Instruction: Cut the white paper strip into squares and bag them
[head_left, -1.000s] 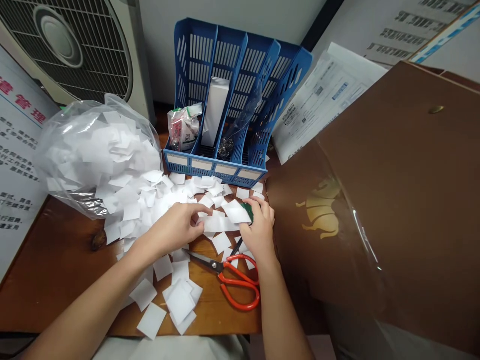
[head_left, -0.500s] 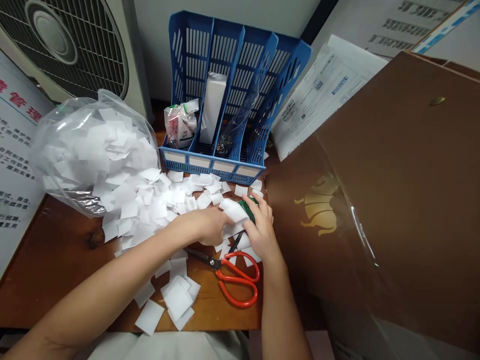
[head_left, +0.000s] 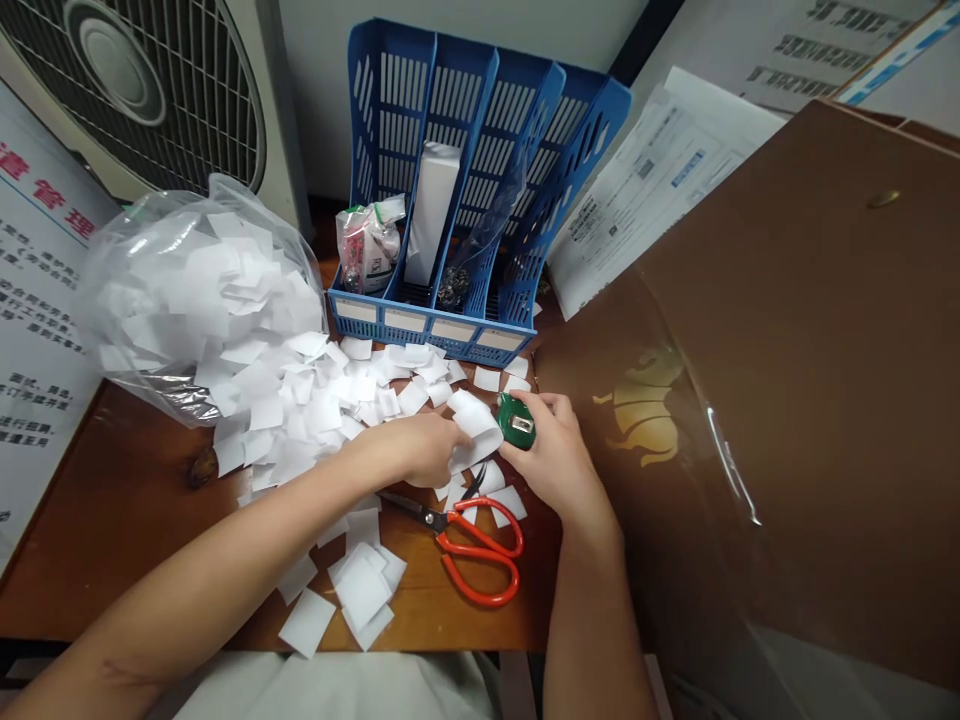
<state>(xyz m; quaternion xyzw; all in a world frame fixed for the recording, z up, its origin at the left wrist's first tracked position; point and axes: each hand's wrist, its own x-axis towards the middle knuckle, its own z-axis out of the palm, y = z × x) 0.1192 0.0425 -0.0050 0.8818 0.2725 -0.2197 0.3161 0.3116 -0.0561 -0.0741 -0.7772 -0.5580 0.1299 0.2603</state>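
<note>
My left hand is closed on a white paper slip at the middle of the wooden desk. Just to its right, my right hand grips a small round green object with a silver square on top, and the slip's right end touches it. Below both hands lie red-handled scissors, blades open and pointing left. White paper squares are scattered around my left hand, and a few more lie near the front edge.
A clear plastic bag full of white squares lies at the left. Behind the hands stands a blue file rack with a white box and small packets. A large brown bag fills the right. A fan stands back left.
My right hand lifted the green object out from under the slips and shifted right. My left hand moved right, gathering the slip against it.
</note>
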